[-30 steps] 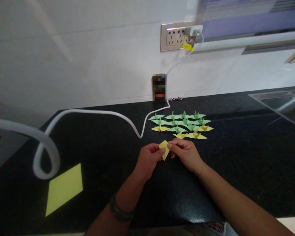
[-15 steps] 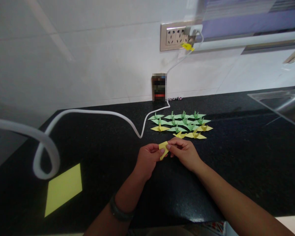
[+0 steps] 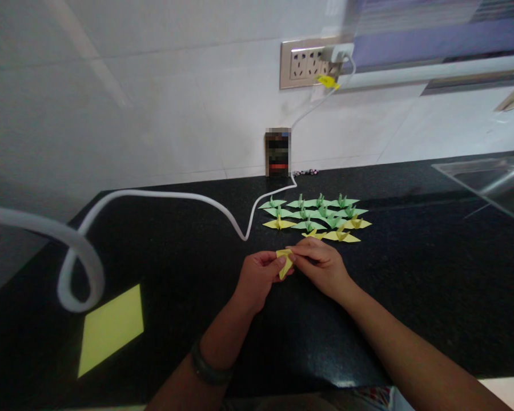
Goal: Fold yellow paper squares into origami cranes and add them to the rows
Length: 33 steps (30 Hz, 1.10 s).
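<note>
Head view, looking down on a small folded paper (image 3: 286,268), yellow, clamped between both hands just in front of the paper cranes (image 3: 323,212). Gripping its left side with the left hand (image 3: 256,279), with the thumb pressed on the near face and the fingers bent behind. Gripping its right edge with the right hand (image 3: 323,264), by thumb and fingertips, close beside the left hand and partly covering one yellow crane in the nearest row. Impossible to tell the exact folds, or the height above the desk (image 3: 188,274). Wearing a dark bracelet (image 3: 211,369) on the left wrist, nearer than the cranes and to their left.

Set out close together in rows on the desk, mostly green at the back, with four yellow ones toward the front. Also showing a flat yellow sheet (image 3: 113,331), resting on the desk well to the left of the cranes. Showing, too, a white cord (image 3: 25,218), looped far left of the cranes, kinked sharply near them, then leading behind them to a small upright block (image 3: 278,151), blurred past naming, with a string of beads (image 3: 306,172) beside it. Fitted with a socket plate (image 3: 286,74) and white plug (image 3: 336,54) on the wall (image 3: 154,114) above the cranes, and with a metal sink (image 3: 505,182) well to their right.
</note>
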{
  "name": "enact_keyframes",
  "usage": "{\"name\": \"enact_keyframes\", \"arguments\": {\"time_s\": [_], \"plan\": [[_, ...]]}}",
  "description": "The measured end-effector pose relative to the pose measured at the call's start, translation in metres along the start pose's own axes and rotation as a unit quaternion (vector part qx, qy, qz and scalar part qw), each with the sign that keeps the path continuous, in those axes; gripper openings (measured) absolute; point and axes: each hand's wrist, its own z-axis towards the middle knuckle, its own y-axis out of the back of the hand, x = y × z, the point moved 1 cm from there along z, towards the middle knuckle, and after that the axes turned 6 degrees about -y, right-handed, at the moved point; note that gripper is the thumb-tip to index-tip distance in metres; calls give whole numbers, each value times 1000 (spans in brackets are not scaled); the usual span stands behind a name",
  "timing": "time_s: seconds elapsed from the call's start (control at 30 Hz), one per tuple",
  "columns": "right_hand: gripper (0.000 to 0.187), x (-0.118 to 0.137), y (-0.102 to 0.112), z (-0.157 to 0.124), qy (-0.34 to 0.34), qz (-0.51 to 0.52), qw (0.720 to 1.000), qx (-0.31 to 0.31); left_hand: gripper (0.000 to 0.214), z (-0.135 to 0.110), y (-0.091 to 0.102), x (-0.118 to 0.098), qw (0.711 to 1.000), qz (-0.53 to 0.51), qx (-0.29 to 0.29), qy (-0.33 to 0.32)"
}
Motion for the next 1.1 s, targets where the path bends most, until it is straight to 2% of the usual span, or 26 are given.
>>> {"name": "enact_keyframes", "arguments": {"time_s": [0.13,0.43,0.63,0.87,0.97,1.03,1.1], "plan": [[24,-2,2,-1,41,-27,999,10,23,0,1,0,1000,-8,9,-6],[31,3,9,0,123,-125,981,87,21,2,4,1,1000,-25,11,-1],[34,4,11,0,136,-216,959,125,20,4,8,0,999,-44,9,8],[37,10,12,-1,121,-298,934,154,23,5,10,2,998,-64,-2,23],[35,12,10,-1,118,-283,939,157,25,7,9,4,999,-35,-16,1],[31,11,8,-1,104,-230,956,148,25,7,8,5,999,-15,-23,-18],[26,9,5,0,61,-145,982,106,26,7,7,5,999,-5,-20,-27]]}}
